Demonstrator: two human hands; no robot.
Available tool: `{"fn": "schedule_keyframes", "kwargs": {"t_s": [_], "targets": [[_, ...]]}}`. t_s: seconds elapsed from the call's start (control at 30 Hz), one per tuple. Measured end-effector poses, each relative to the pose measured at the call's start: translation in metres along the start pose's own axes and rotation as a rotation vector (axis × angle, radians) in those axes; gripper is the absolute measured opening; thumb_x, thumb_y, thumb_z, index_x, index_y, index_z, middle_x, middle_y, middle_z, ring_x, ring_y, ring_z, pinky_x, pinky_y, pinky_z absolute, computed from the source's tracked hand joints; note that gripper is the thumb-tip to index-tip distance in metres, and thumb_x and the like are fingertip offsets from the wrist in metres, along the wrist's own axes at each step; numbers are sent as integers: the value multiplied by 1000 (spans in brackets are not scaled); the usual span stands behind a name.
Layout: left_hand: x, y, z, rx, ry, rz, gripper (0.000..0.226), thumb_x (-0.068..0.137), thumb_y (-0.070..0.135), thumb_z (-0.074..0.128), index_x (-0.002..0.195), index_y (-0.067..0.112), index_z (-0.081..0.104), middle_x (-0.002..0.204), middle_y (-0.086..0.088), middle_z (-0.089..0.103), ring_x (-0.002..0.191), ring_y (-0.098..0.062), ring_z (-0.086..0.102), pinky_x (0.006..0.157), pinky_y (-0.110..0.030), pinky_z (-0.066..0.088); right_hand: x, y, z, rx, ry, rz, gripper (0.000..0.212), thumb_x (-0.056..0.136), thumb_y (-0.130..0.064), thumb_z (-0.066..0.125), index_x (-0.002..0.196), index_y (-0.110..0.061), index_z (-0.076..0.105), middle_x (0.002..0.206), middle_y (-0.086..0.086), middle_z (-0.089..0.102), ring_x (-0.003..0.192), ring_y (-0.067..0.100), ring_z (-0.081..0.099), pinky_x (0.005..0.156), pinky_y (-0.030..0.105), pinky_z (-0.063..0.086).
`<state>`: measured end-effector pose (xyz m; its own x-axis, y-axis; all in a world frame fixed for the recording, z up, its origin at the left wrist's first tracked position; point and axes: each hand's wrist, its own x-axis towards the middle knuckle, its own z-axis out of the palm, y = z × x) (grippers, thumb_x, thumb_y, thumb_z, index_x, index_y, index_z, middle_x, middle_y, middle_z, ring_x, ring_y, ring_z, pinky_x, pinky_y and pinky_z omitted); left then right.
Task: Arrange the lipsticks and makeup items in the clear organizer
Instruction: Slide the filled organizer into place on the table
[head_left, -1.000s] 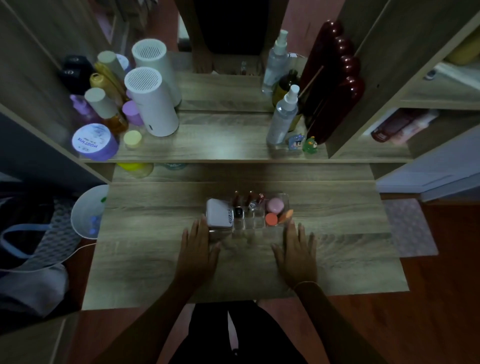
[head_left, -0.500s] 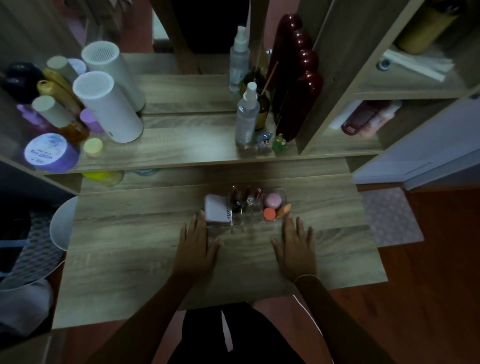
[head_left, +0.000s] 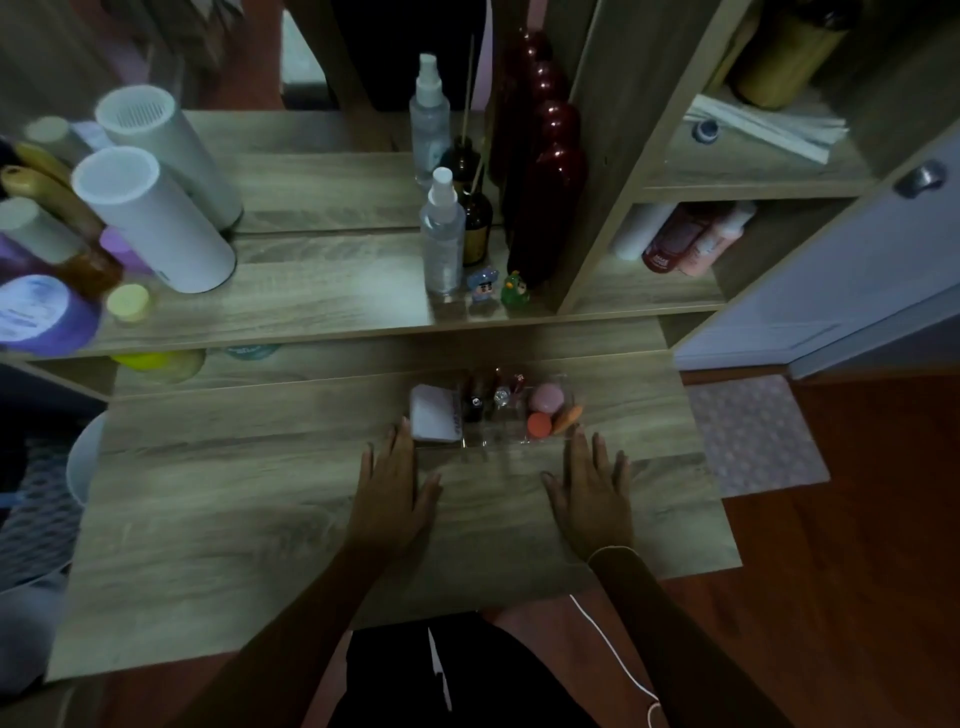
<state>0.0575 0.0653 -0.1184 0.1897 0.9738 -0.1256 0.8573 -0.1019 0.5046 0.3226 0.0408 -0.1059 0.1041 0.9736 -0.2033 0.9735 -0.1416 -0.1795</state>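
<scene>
Both hands lie flat on the worktop (head_left: 260, 493), left hand (head_left: 392, 488) and right hand (head_left: 592, 491), each grip wide and empty. The clear organizer (head_left: 493, 410) sits just beyond the fingertips, filled with lipsticks (head_left: 480, 395). A careless nudge could topple the upright tubes.

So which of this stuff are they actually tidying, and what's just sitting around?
In the job: clear organizer, lipsticks, white compact, pink puff, orange sponge.

Lying about: spray bottle, white cylinder, purple jar, two small figurines.
</scene>
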Motion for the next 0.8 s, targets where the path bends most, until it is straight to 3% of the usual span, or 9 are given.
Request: {"fn": "schedule_keyframes", "kwargs": {"t_s": [0.5, 0.7, 0.8], "targets": [[20, 36, 16, 32, -25, 36, 69, 96, 47, 37, 148, 11, 9, 154, -15, 24, 144, -22, 13, 117, -45, 2, 13, 45, -10, 86, 45, 26, 69, 96, -54, 30, 149, -11, 15, 158, 11, 25, 147, 29, 14, 120, 57, 7], [28, 52, 23, 65, -71, 75, 68, 96, 49, 29, 148, 10, 11, 156, -13, 20, 145, -21, 7, 118, -47, -1, 18, 63, -13, 86, 84, 43, 72, 94, -57, 21, 149, -12, 13, 157, 12, 25, 147, 29, 14, 120, 55, 6], [33, 59, 24, 74, -83, 76, 68, 96, 47, 31, 149, 10, 8, 157, -14, 18, 145, -22, 6, 119, -49, 1, 23, 70, -15, 123, 98, 40, 67, 97, -52, 30, 149, -13, 14, 157, 13, 25, 147, 30, 13, 120, 55, 7]]}}
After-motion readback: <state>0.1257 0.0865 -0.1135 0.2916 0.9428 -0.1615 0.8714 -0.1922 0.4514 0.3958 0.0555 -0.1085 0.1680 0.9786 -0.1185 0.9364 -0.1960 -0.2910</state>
